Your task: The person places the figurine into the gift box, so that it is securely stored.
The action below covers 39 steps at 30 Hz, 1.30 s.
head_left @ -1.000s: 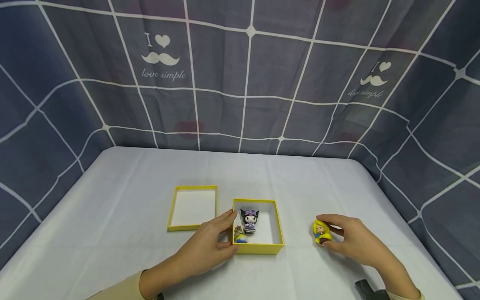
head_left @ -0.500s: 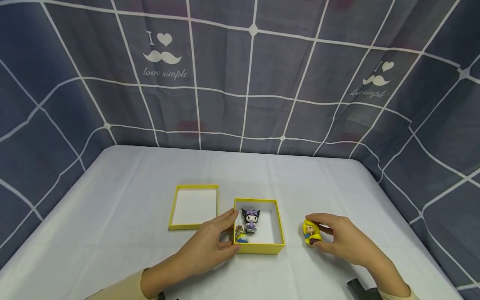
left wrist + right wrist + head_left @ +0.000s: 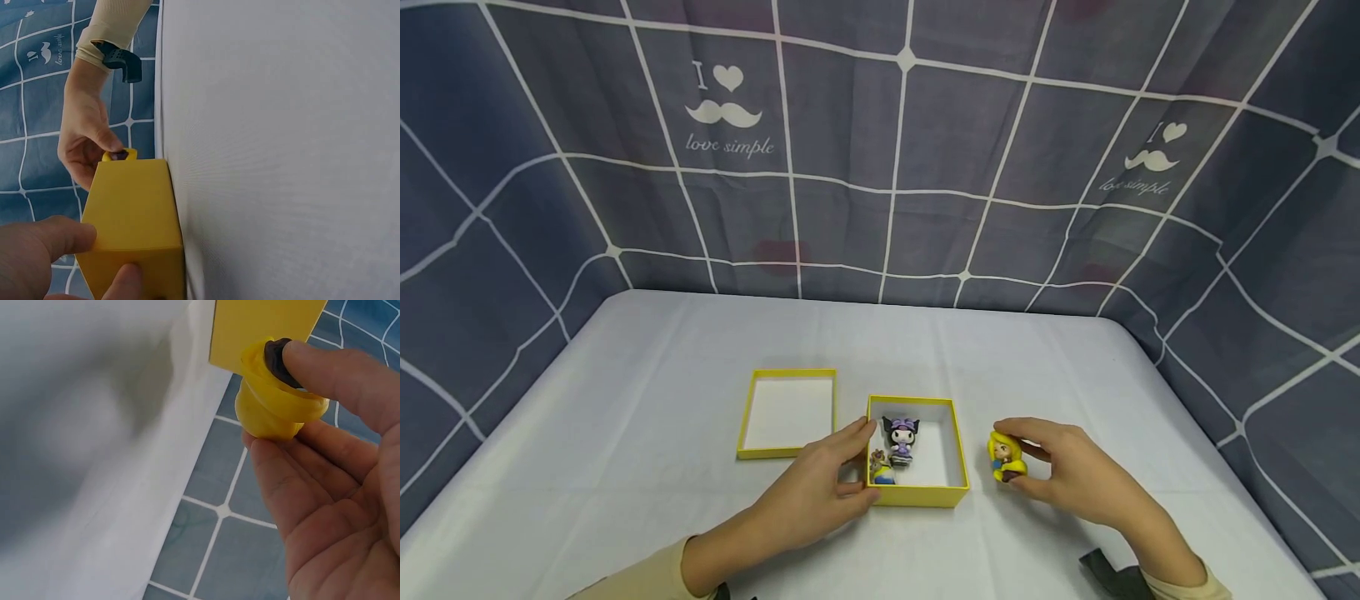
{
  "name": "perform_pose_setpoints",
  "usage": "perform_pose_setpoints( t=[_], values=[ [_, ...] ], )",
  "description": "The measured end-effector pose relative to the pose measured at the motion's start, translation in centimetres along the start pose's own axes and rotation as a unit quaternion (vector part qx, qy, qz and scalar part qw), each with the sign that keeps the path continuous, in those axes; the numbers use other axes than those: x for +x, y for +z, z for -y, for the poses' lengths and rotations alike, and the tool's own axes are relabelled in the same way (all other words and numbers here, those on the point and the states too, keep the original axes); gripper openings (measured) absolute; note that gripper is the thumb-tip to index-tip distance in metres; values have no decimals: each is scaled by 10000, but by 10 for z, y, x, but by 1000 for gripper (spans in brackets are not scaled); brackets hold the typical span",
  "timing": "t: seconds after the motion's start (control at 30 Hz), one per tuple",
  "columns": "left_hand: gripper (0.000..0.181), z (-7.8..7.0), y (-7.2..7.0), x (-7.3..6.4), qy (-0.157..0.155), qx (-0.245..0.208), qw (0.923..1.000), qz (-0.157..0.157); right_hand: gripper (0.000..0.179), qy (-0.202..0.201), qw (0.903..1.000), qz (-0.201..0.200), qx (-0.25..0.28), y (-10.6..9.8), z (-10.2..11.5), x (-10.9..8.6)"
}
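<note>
A yellow-edged box (image 3: 961, 450) with a white inside sits uncovered on the table. My left hand (image 3: 820, 483) holds it at its left side, thumb near the front corner. Inside lie a black-and-purple figurine (image 3: 901, 440) and, in the near left corner, a smaller figurine (image 3: 882, 470) with yellow and blue on it, partly hidden. Just right of the box, my right hand (image 3: 1067, 467) pinches a yellow-haired figurine (image 3: 1006, 457) between thumb and fingers. In the right wrist view the yellow figurine (image 3: 275, 406) shows its dark base under the thumb.
The shallow box lid (image 3: 786, 414), white inside with yellow edges, lies left of and behind the box. A white cloth covers the table (image 3: 700, 350). Dark checked curtains (image 3: 835, 225) rise behind it and at both sides.
My right hand has moved left with the yellow-haired figurine, closer to the box, and slightly up at the end. The left hand and the box have stayed in place.
</note>
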State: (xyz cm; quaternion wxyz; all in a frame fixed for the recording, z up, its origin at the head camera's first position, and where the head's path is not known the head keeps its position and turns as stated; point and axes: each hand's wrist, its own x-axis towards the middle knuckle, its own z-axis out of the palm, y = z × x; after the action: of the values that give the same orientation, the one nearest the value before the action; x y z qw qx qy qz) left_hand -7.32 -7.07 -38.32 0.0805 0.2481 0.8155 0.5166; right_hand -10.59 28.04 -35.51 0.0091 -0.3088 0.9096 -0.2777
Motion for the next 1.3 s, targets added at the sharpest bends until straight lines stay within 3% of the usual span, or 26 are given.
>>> perform_pose_setpoints(
  t=[0.47, 0.87, 1.3],
  values=[
    [76, 2, 0, -1, -17, -16, 10000, -45, 61, -309, 9988, -355, -141, -5, 10, 15],
    [76, 3, 0, 0, -12, -245, 9997, 19, 61, -717, 9955, -618, 40, -3, 23, 23],
    [76, 0, 1, -1, -60, -206, 9998, 25, 62, -901, 9911, -604, 775, 10, 40, 34]
  ],
)
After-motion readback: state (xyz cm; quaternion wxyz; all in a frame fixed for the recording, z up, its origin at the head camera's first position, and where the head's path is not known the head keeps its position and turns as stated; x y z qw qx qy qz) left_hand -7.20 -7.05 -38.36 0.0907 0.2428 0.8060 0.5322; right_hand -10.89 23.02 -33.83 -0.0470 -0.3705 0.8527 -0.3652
